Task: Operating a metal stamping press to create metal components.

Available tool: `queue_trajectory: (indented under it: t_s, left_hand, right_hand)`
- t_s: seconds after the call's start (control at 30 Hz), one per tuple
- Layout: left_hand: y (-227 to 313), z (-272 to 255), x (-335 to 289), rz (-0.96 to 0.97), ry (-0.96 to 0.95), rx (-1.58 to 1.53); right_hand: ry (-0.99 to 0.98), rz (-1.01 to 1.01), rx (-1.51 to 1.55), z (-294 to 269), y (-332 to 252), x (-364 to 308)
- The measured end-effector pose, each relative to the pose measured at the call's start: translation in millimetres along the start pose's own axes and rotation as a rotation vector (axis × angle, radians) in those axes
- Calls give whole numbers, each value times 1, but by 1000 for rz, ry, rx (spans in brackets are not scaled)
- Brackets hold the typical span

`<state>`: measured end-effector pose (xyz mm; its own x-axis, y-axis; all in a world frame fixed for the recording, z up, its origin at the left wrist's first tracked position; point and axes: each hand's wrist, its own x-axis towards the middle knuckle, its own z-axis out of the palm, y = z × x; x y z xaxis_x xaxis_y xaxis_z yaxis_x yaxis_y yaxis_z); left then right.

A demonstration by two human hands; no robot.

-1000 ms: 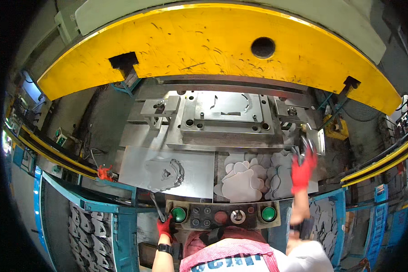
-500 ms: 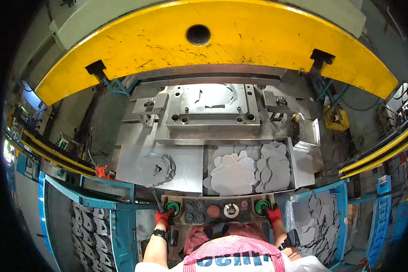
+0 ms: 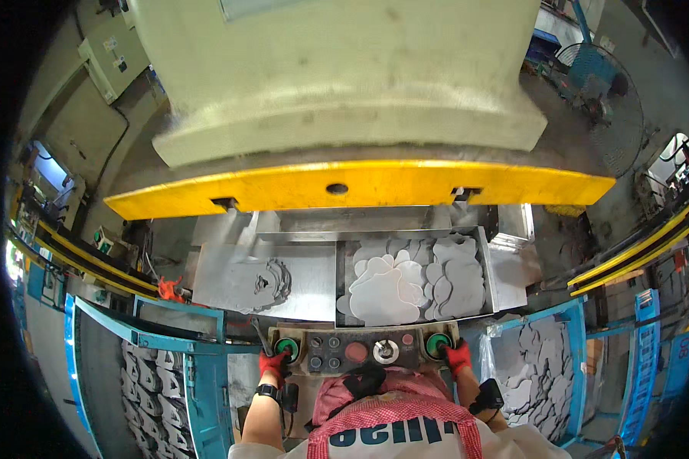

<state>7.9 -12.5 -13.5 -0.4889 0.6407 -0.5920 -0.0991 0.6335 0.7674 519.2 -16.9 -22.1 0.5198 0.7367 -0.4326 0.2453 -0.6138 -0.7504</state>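
My left hand (image 3: 272, 363), in a red glove, curls at the left end of a control panel (image 3: 344, 341), against a green push button (image 3: 286, 349). At the panel's other end my right hand (image 3: 458, 357), also red-gloved, curls against a second green push button (image 3: 438, 344). Some fingers of both hands are hidden. Beyond the panel, a press ram with a yellow front edge (image 3: 298, 190) is low and covers the die. A tray (image 3: 491, 283) holds flat grey metal blanks (image 3: 384, 294); left of it, a few dark shaped pieces (image 3: 272, 283) lie on a metal plate (image 3: 314, 294).
A blue bin (image 3: 210, 398) of formed metal parts stands at my left. Another blue-framed bin (image 3: 576, 359) holds flat blanks at my right. Yellow rails (image 3: 631, 252) run along the sides. A fan (image 3: 593, 84) stands far right, and an orange-red object (image 3: 171, 288) lies left.
The press ram has come down, hiding the die that was in view before. A pale machine body now shows above it. Both hands stay at the green buttons.
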Motion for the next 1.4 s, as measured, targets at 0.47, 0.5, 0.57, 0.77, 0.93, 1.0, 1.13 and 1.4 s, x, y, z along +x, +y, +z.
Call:
queue_trajectory:
  t_s: [0.47, 0.5, 0.57, 0.77, 0.93, 1.0, 1.13, 1.4]
  left_hand:
    - [11, -2, -8, -190, -31, -108]
    - [12, 1, -7, -202, -32, -105]
    - [23, 13, -12, -161, -40, -92]
    - [11, -7, -37, -172, 233, -313]
    - [52, 0, -93, -171, 286, -243]
    - [43, -12, -102, -39, 258, -285]
    - [82, 3, -146, 45, 256, -447]
    - [190, 73, -124, 576, -70, 84]
  right_hand:
    - [-329, -130, 405, -16, 12, 16]
    - [-203, -52, 281, -35, 4, 20]
    - [97, -197, 116, -90, 0, 45]
    - [133, -1077, -506, -84, -267, -45]
    - [-537, -1720, -1207, 47, -332, -48]
    - [-648, -1827, -1333, 85, -329, -39]
    - [-832, -1798, -1318, 113, -326, -19]
    - [-349, -1410, -602, 69, -327, 37]
